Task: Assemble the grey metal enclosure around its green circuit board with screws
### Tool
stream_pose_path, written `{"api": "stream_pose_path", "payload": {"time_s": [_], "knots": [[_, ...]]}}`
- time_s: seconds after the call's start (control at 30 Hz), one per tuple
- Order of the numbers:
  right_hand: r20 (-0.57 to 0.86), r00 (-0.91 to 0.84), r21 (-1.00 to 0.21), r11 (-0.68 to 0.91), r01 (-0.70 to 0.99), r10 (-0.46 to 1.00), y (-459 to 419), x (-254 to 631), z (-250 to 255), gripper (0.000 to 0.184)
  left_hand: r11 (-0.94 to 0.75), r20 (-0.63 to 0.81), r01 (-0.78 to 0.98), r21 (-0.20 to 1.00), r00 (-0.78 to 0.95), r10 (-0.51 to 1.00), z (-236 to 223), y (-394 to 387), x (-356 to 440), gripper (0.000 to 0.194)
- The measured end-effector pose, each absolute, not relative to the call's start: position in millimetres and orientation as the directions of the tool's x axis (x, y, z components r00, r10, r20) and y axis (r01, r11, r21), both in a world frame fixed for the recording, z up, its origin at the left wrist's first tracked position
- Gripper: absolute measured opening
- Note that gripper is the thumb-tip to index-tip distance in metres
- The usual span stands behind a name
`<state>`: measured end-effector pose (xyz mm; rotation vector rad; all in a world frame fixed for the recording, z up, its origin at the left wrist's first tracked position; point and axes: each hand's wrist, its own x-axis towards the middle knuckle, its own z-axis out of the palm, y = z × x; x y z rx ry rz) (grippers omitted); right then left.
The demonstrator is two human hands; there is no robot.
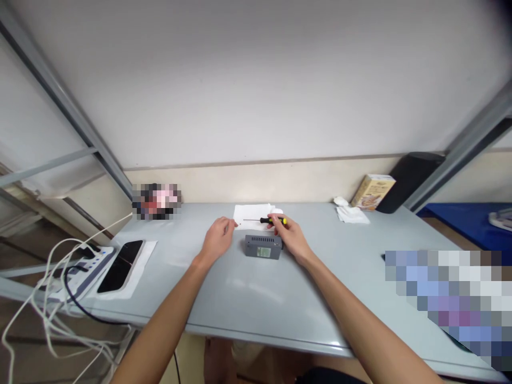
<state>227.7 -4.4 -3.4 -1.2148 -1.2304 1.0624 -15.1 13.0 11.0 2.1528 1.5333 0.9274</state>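
My right hand (pixel 288 234) grips a screwdriver (pixel 265 220) by its black and yellow handle, its thin shaft pointing left above white paper (pixel 256 209). Left of the shaft's tip, my left hand (pixel 219 236) has thumb and fingers pinched together at the paper's edge. Whatever may be between those fingertips is too small to make out. A tiny dark speck lies by them on the paper. In front of the paper, between both hands, stands a small dark grey box (pixel 250 252) with a slotted top and a pale green label. The right hand's lower fingers are near its right end.
At left, a phone (pixel 121 265) lies on white paper beside a power strip (pixel 88 271) with tangled white cables (pixel 48 314). Back right are crumpled tissues (pixel 352 214), a yellow carton (pixel 373 192) and a black upright object (pixel 412 181). Blurred-out items sit at both sides.
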Motion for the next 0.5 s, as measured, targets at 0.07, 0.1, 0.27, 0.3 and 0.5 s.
{"api": "stream_pose_path", "payload": {"time_s": [0.07,0.1,0.27,0.3,0.5], "knots": [[0.092,0.041,-0.994,0.09,0.064,0.995,-6,227,-4,0.062,-0.399,0.351,0.752,0.525,0.236,0.906,5,16,-18,0.04],[0.089,0.033,-0.994,0.087,0.067,0.995,-6,227,-4,0.062,-0.417,0.362,0.765,0.491,0.256,0.896,2,17,-19,0.038],[0.07,0.016,-0.995,0.068,0.076,0.997,-7,227,-3,0.062,-0.456,0.36,0.808,0.372,0.328,0.874,-6,17,-19,0.038],[0.069,0.016,-0.995,0.068,0.078,0.997,-7,227,-3,0.063,-0.459,0.355,0.812,0.361,0.335,0.873,-6,17,-19,0.038],[0.083,0.046,-0.993,0.078,0.086,0.996,-9,227,1,0.061,-0.46,0.341,0.815,0.353,0.346,0.874,-5,17,-20,0.04]]}}
